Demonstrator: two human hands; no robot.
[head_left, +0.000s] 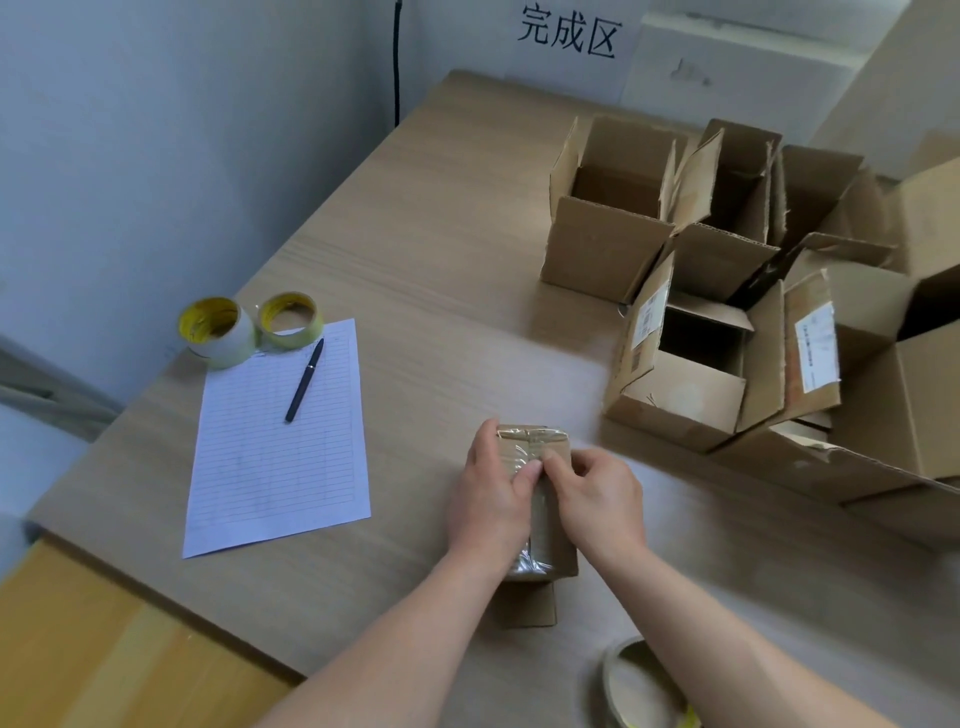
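A pale wood-grain worktop (441, 291) is filling most of the view and carrying everything here. A cluster of open cartons (613, 249) is standing on its far right part, flaps pointing up, two of them showing white labels; they are crowding against one another, well apart from the hands. A lined sheet (275, 457) is lying flat on the left part of the worktop.

The small taped box (530, 441) is sitting on the worktop near its front edge, between the sheet and the cartons, with shiny clear tape running along its top and over both ends. The left hand (491, 499) is gripping the box's left side, fingers wrapping over the edge and the thumb lying on the top face. The right hand (597, 499) is coming in from the other side, fingers curling, thumb and forefinger pinching at the tape on the top of the box, just beside the left thumb.

Two tape rolls (215, 332) with yellow cores are resting at the sheet's far corner, touching each other. A third roll (644, 686) is lying at the bottom edge, under the right forearm. A dark pen (305, 379) is lying slantwise on the sheet's upper part
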